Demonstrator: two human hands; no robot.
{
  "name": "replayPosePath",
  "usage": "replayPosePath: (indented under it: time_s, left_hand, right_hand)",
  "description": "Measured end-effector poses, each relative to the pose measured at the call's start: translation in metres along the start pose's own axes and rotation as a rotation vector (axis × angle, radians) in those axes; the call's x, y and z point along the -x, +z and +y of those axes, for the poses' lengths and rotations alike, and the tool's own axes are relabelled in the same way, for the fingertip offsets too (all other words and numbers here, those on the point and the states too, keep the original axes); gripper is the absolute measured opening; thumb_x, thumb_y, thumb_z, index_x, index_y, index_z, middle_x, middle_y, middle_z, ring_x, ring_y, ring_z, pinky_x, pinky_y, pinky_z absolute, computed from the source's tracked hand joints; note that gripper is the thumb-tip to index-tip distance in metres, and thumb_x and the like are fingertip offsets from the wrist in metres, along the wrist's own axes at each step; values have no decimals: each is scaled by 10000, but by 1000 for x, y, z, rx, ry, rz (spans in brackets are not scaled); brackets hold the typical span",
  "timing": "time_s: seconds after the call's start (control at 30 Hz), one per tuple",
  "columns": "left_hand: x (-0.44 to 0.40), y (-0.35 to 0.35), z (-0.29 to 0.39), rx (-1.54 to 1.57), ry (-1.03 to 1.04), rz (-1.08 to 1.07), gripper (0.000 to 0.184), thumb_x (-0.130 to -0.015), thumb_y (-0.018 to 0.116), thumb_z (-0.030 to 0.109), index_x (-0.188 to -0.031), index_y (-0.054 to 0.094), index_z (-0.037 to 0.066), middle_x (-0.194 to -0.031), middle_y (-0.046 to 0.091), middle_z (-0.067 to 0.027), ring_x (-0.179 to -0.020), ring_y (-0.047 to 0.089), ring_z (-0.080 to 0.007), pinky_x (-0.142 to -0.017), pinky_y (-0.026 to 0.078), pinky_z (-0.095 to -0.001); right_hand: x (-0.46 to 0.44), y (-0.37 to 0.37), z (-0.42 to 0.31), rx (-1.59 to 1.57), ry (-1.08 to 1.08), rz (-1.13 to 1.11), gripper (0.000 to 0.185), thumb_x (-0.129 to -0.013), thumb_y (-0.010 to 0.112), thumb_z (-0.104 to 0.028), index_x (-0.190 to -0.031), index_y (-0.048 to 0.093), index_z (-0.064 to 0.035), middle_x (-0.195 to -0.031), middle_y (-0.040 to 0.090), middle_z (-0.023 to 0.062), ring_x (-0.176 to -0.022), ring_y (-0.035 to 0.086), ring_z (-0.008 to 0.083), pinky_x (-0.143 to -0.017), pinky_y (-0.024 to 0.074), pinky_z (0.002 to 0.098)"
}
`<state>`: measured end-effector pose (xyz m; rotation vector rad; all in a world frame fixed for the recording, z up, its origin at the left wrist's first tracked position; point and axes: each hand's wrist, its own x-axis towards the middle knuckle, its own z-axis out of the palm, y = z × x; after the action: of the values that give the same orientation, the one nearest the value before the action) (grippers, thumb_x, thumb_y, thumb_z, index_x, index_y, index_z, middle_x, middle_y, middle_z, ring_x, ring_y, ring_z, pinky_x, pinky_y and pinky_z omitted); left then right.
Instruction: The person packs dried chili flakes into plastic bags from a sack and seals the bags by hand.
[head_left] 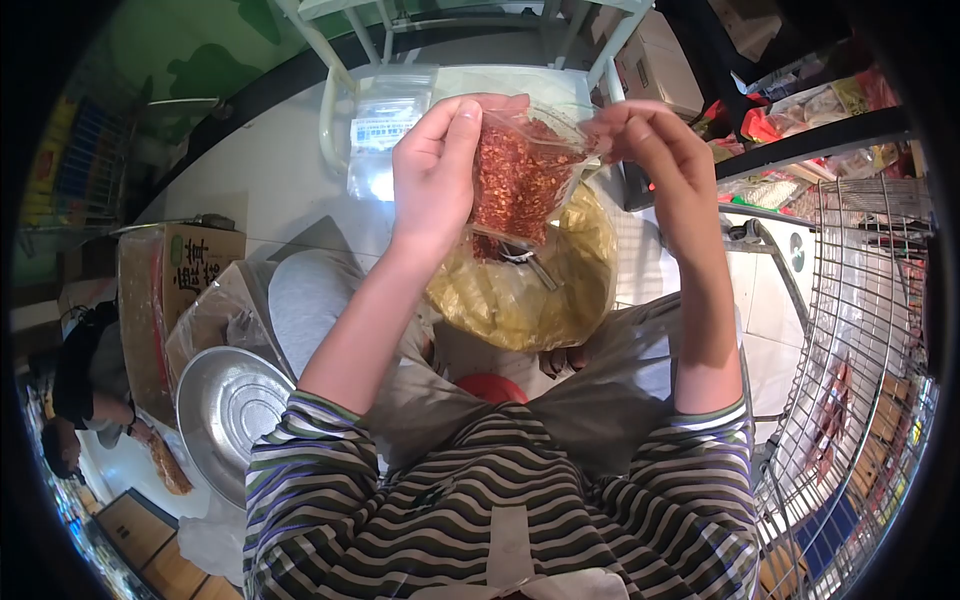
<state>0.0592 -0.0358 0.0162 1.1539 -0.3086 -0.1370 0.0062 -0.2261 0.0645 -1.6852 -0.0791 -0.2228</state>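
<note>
A clear zip-top bag of red chili flakes [525, 180] is held up in front of me. My left hand [438, 165] grips its left side, thumb on the front. At the bag's upper right corner, the fingers of my right hand [660, 150] are pinched together on the edge; they are slightly blurred. Below the bag lies a large yellow plastic sack [500, 308], open between my knees. Inside the sack a metal utensil handle [541, 271] shows, with its other end hidden. Several flat clear bags [385, 135] lie on the white surface beyond my left hand.
A metal basin [240, 410] stands at my left beside a cardboard box [195, 262]. To my right is a wire cart [850, 330], with packaged goods [810, 120] behind it. Another person [95, 390] is at the far left. A red object [492, 387] lies beneath me.
</note>
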Motion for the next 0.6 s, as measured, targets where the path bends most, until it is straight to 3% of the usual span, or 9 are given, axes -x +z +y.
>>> replayPosePath:
  time_s: [0.07, 0.13, 0.27, 0.3, 0.33, 0.37, 0.4, 0.47, 0.6]
  left_hand:
    - [-1, -1, 2, 45, -14, -7, 280, -993, 393, 174, -1067, 546, -49, -1144, 598, -215, -1014, 602, -219, -919, 469, -324]
    - [0, 1, 2, 87, -35, 4, 276, -996, 386, 181, -1076, 536, -37, -1099, 621, -173, -964, 609, -189, -886, 481, -316]
    - [2, -3, 4, 63, -25, -88, 238, -995, 384, 156, -1079, 552, 10, -1007, 646, -90, -930, 618, -139, -835, 499, -278]
    - [3, -3, 0, 50, -23, -106, 243, -980, 444, 198, -1116, 524, 13, -1006, 648, -82, -930, 617, -143, -832, 502, -282]
    - [3, 1, 13, -89, -95, -140, 282, -936, 543, 200, -1152, 498, 24, -1036, 645, -93, -940, 620, -149, -822, 509, -291]
    - [8, 1, 18, 82, -177, -201, 372, -879, 625, 136, -1197, 458, 38, -1063, 641, -103, -919, 627, -146, -808, 513, -292]
    - [7, 0, -3, 15, 24, -279, 462, -843, 636, 79, -1259, 436, 59, -1103, 632, -73, -958, 623, -171, -774, 527, -286]
    - [7, 0, 8, 132, -190, -347, 795, -693, 799, 104, -1324, 316, 85, -1116, 619, -129, -947, 614, -184, -850, 515, -318]
    - [6, 5, -7, 233, -86, -407, 839, -616, 831, 65, -1302, 348, 57, -1023, 624, -77, -907, 590, -142, -794, 505, -284]
  right_hand:
    - [3, 2, 4, 53, -23, -47, 164, -908, 557, -118, -904, 621, 33, -862, 652, 52, -822, 592, 87, -763, 453, 229]
    - [6, 6, 7, 123, -55, -58, 117, -865, 624, -80, -882, 623, 36, -785, 641, 40, -724, 587, 83, -676, 467, 224]
    - [9, 4, -1, 243, -35, -24, 115, -879, 609, -84, -870, 618, 30, -784, 630, 36, -721, 576, 74, -661, 457, 212]
    - [9, 4, 2, 222, -50, -5, 109, -883, 602, -78, -862, 614, 28, -781, 621, 31, -715, 572, 73, -656, 453, 207]
    - [10, 3, 1, 257, -52, -26, 96, -887, 592, -65, -859, 610, 26, -779, 609, 27, -704, 565, 72, -644, 450, 204]
    - [12, 0, -4, 291, -60, -51, 86, -890, 582, -51, -855, 606, 24, -777, 597, 23, -694, 558, 71, -633, 446, 202]
    - [13, 0, -4, 269, -77, -61, 67, -889, 569, -27, -860, 597, 27, -771, 577, 24, -676, 533, 66, -611, 434, 201]
    - [16, -4, 2, 242, -133, -31, 53, -891, 553, -9, -868, 581, 29, -786, 562, 29, -682, 515, 77, -608, 424, 197]
    - [16, -16, 10, 301, -214, -17, 142, -939, 492, -84, -945, 569, 35, -832, 586, 62, -701, 524, 111, -653, 427, 223]
